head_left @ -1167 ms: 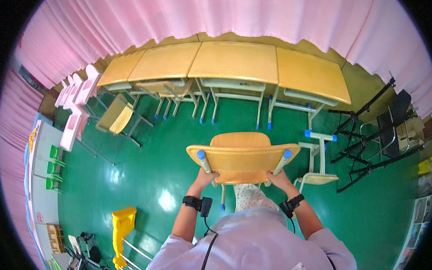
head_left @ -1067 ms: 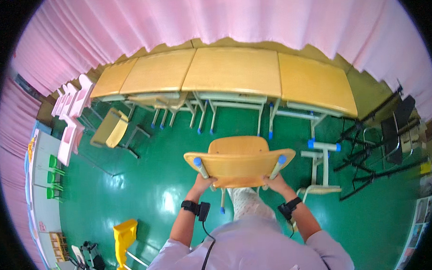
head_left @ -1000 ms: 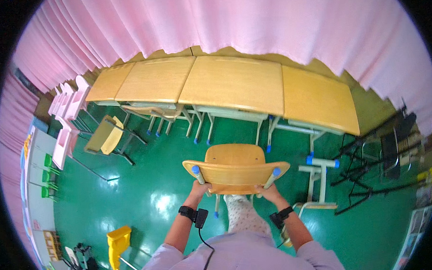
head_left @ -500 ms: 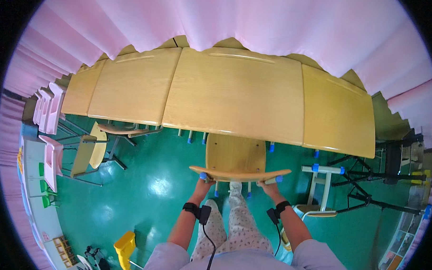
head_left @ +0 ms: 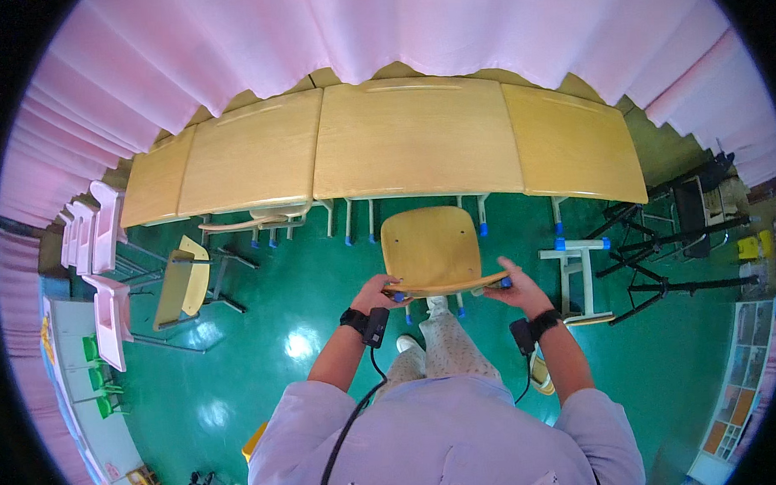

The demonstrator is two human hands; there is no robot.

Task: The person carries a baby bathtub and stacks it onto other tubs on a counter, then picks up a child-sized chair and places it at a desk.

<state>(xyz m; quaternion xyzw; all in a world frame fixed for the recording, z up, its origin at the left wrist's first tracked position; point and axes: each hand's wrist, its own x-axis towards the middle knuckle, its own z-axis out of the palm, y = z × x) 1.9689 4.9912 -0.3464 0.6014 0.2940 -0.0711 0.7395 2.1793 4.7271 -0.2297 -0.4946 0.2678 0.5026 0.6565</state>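
Just in front of me stands a wooden chair [head_left: 432, 245], its backrest toward me and its seat facing the row of desks. Blue caps tip its metal tubes. My left hand [head_left: 377, 296] is closed round the left end of the backrest, its fingers over the upper edge. At the backrest's right end is my right hand [head_left: 521, 294], thumb and fingers spread apart; it touches or nearly touches that end. A dark strap with a small cabled box sits on each wrist.
Wooden desks [head_left: 414, 139] stand in a row before a pink curtain [head_left: 449, 26]. Left are a tipped yellow chair [head_left: 184, 284] and pink chairs [head_left: 111, 316]. Right are a metal frame [head_left: 577, 279] and black folding stands [head_left: 654, 276]. The floor [head_left: 306, 331] is green.
The view has shifted, and the chair's seat now shows fully in front of the desk edge. My right hand's fingers have spread; my left hand's fingers now lie over the backrest.
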